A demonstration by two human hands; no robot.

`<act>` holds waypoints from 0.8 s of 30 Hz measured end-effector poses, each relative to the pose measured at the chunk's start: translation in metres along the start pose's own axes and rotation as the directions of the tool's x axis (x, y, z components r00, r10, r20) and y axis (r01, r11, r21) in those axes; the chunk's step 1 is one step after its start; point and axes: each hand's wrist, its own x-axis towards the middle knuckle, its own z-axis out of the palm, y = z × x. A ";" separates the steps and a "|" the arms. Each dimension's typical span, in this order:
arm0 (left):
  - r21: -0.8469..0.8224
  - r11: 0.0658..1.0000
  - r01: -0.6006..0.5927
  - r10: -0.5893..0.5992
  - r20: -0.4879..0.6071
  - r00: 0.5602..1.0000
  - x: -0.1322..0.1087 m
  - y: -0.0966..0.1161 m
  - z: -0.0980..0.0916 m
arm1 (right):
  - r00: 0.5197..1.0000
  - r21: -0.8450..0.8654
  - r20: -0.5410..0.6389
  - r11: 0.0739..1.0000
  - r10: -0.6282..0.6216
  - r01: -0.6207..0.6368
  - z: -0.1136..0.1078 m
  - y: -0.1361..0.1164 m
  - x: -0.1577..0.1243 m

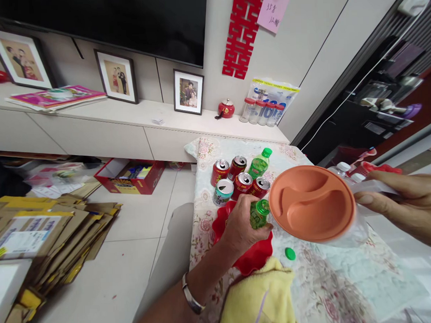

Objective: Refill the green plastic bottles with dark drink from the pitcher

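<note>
Now our left fingers (pixel 246 205) curl round the green bottle (pixel 257 217) by the red dish (pixel 252 255); our right fingers (pixel 386 177) grip the orange-lidded jug (pixel 312 204) beside it; one green cap (pixel 290 253) is already off, on the table (pixel 313 264); we see nothing pouring.

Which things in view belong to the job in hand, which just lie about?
In use:
Left hand: translucent green plastic bottle
Right hand: clear plastic pitcher with round orange lid
Probably the loose green plastic cap

Apparently lying about:
Yellow cloth
Flattened brown cardboard boxes
Open red cardboard box
</note>
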 end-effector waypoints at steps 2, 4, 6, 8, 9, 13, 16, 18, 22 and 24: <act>-0.004 1.000 -0.002 0.002 0.001 1.000 0.000 0.000 0.000 | 1.000 0.000 -0.003 1.000 -0.007 0.007 0.000 -0.001 0.000; -0.002 1.000 0.002 -0.002 0.003 1.000 0.000 0.000 0.000 | 1.000 0.001 -0.002 1.000 -0.006 0.006 0.000 0.000 0.000; 0.003 1.000 0.006 -0.006 0.001 1.000 -0.001 0.000 0.000 | 1.000 -0.005 -0.003 1.000 -0.006 0.006 0.000 0.001 -0.001; 0.003 1.000 0.010 -0.010 -0.003 1.000 -0.001 0.001 0.000 | 1.000 -0.008 -0.002 1.000 -0.009 0.009 0.000 0.003 -0.001; 0.002 1.000 0.012 -0.012 -0.003 1.000 -0.001 0.001 0.001 | 1.000 -0.010 0.003 1.000 -0.010 0.010 0.000 0.004 -0.001; -0.003 1.000 0.008 -0.008 -0.003 1.000 -0.001 0.001 0.001 | 1.000 -0.012 0.003 1.000 -0.013 0.013 -0.001 0.004 -0.001; -0.004 1.000 0.002 -0.002 0.000 1.000 -0.001 0.000 0.001 | 1.000 -0.006 -0.004 1.000 -0.004 0.004 0.000 0.003 0.000; -0.005 1.000 0.001 -0.001 -0.002 1.000 -0.001 0.000 0.001 | 1.000 -0.007 -0.001 1.000 -0.004 0.004 0.000 0.003 -0.001; -0.011 1.000 -0.002 0.002 -0.002 1.000 0.000 0.000 0.001 | 1.000 -0.019 -0.006 1.000 -0.009 0.009 -0.001 0.005 -0.002; -0.017 1.000 -0.002 0.002 0.001 1.000 0.001 0.000 0.001 | 1.000 -0.014 -0.004 1.000 -0.010 0.010 -0.001 0.005 -0.002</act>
